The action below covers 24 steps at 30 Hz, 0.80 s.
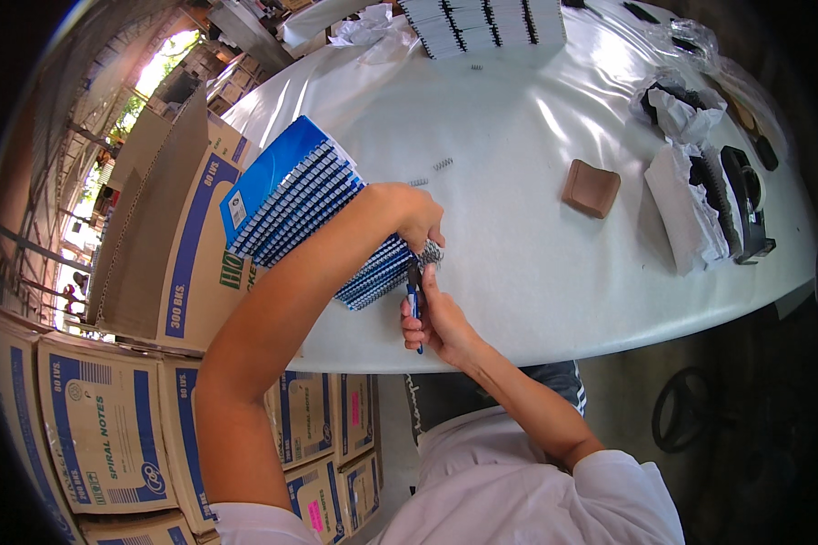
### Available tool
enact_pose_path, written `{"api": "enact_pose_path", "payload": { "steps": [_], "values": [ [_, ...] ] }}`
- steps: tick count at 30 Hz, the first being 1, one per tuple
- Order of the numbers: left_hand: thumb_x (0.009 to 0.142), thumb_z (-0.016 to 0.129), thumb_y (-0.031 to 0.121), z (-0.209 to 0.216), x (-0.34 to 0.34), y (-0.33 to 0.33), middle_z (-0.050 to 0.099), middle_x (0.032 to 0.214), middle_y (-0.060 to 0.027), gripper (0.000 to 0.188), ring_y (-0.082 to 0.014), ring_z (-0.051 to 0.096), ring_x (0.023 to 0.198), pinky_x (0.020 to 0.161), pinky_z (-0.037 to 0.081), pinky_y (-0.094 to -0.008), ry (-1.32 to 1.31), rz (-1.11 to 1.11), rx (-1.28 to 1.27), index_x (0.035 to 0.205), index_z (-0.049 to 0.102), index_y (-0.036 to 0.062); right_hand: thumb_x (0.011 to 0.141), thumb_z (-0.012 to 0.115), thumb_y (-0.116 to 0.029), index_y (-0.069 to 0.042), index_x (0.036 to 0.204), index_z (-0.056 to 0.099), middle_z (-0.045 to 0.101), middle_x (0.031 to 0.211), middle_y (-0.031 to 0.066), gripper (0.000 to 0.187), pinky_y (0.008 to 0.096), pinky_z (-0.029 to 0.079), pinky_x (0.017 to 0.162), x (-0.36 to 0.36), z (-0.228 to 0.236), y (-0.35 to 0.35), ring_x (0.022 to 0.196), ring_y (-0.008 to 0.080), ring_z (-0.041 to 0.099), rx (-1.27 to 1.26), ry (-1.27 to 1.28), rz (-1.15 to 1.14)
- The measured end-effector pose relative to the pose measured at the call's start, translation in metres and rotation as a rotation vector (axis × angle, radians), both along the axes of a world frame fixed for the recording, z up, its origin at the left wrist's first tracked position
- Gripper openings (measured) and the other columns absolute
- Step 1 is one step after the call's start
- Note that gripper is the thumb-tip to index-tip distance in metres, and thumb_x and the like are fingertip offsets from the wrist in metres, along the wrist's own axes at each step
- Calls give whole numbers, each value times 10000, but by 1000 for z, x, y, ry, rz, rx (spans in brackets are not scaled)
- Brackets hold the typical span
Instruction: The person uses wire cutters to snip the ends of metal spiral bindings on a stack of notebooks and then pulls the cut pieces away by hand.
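My left hand reaches across a stack of blue-covered spiral notebooks, which lies at the table's left edge with its wire-bound edges facing up. Its fingers are closed around the near right end of the stack, partly hidden by the hand itself. Blue-handled pliers are gripped in my right hand, their dark jaws pointing up against the ends of the bindings. A bunch of loose-looking wire coil shows between the two hands. Short cut coil pieces lie on the table beyond the left hand.
A brown block rests on the white-covered table. Along the right side are a black tape dispenser and crumpled white paper. Bound stacks stand at the far edge. Cardboard boxes are piled at the left.
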<state>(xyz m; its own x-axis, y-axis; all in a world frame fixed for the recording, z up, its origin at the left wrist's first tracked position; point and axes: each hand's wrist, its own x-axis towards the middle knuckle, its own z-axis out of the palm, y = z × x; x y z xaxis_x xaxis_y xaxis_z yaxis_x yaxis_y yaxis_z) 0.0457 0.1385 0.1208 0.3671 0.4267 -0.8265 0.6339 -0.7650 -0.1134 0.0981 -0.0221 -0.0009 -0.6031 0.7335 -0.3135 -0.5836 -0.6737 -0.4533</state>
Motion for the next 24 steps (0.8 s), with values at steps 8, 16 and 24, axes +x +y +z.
{"api": "enact_pose_path", "payload": {
  "steps": [8,16,24],
  "values": [
    [704,687,148,-8,-7,2,712,1066,-83,522,-245,678,895,767,540,-361,-92,-38,38,1212,667,265,894,248,-745,-25,847,575,555,684,61,792,335,524,653,0,-7,3,630,211,573,2,-73,-33],
    [728,688,180,-5,-5,1,644,1177,-82,485,-268,630,1001,842,510,-376,-65,-19,35,1205,670,264,878,264,-763,-27,835,575,550,678,58,799,338,523,636,1,-29,5,605,207,564,0,35,75],
    [771,694,222,2,1,-3,496,1418,-89,422,-312,530,1226,996,454,-398,7,49,8,1190,678,271,876,256,-764,-24,867,586,571,692,62,811,351,542,659,-2,-11,2,599,206,585,-25,-98,-10]
  ]
}}
